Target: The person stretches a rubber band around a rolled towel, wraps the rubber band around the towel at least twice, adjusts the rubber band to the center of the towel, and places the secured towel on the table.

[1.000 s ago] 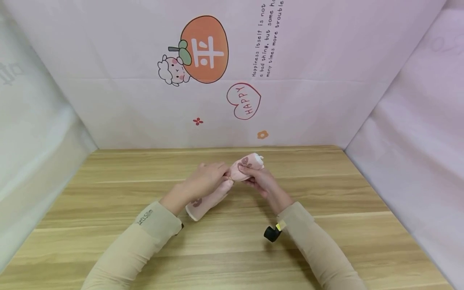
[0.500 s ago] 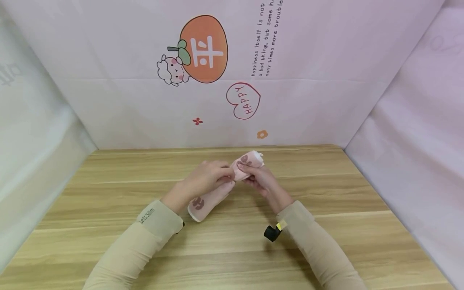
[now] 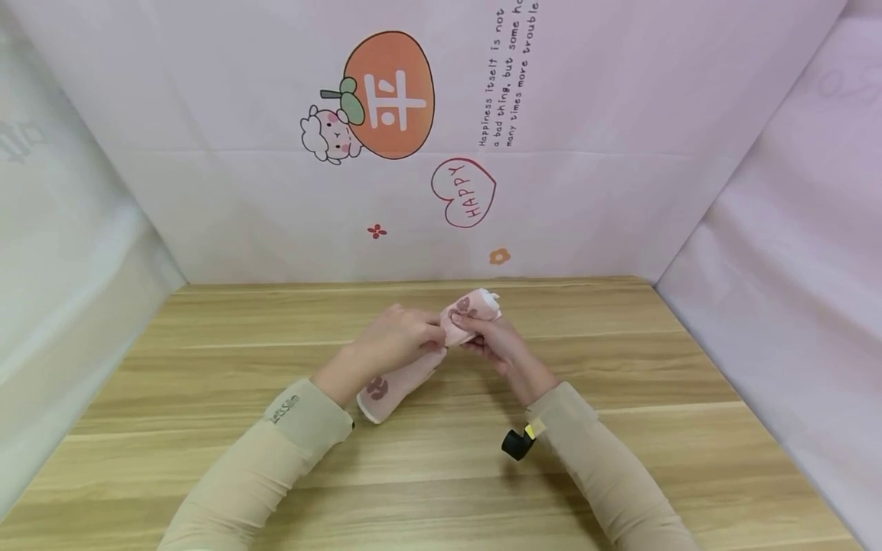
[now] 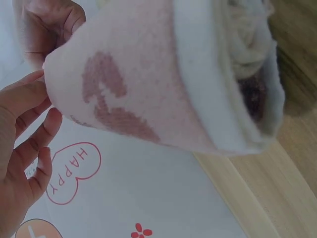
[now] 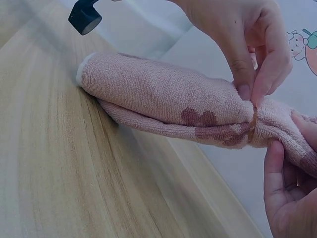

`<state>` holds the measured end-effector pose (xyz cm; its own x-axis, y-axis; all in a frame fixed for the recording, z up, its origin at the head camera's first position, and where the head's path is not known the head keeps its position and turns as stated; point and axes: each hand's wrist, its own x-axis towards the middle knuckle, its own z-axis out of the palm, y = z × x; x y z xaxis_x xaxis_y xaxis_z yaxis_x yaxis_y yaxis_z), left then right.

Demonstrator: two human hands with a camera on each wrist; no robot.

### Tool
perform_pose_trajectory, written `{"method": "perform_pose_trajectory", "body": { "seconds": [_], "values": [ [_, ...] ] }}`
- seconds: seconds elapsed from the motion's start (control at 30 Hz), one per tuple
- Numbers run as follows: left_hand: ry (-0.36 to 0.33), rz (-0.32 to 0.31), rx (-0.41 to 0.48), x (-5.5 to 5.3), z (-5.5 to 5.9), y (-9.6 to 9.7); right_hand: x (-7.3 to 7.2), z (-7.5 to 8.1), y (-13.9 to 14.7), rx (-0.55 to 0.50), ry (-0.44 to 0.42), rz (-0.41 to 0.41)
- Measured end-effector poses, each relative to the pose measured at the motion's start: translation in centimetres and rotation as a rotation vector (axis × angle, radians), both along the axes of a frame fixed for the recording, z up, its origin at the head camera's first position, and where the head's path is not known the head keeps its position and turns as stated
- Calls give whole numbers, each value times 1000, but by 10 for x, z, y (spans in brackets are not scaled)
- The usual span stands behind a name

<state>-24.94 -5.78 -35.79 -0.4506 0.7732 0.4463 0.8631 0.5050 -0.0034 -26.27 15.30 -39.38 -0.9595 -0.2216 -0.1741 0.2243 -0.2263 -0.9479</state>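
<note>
A pink towel with darker printed patches and white edges is rolled up and slants across the head view. A thin brown rubber band cinches its middle, as the right wrist view shows. My left hand pinches at this band from above with thumb and index finger. My right hand grips the shorter far half of the roll, thumb on top. In the left wrist view, the near end of the towel looms large, its inner folds showing, and the left fingers touch the narrowed part.
Under the hands lies a wood-grain table. A white printed cloth rises behind its far edge, with plain white cloth on both sides. A small black device sits at the right cuff.
My left hand has shifted slightly right along the roll, uncovering more of the print on the near half. The right hand keeps its grip, almost still.
</note>
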Motion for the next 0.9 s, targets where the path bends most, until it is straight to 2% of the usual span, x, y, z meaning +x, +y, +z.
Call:
{"method": "perform_pose_trajectory", "body": {
  "seconds": [0.07,0.17,0.33,0.53,0.77,0.83,0.9],
  "values": [
    [5,4,-5,0,0,1,-1,0,0,5,-3,-6],
    [-27,39,-15,0,-1,2,-2,-1,-1,16,-9,-9],
    [-50,97,-82,-1,0,3,-2,-1,-2,25,-21,-25],
    [-140,164,-167,-2,5,6,-3,-1,-4,13,-32,-24],
    [-209,167,-201,-2,5,3,-8,-3,-2,-1,-58,-44],
    [-209,156,-175,-2,3,1,-8,-3,-1,14,-57,-32],
    [-179,121,-129,-3,1,-1,-8,-2,-1,32,-50,-21]
  ]
}}
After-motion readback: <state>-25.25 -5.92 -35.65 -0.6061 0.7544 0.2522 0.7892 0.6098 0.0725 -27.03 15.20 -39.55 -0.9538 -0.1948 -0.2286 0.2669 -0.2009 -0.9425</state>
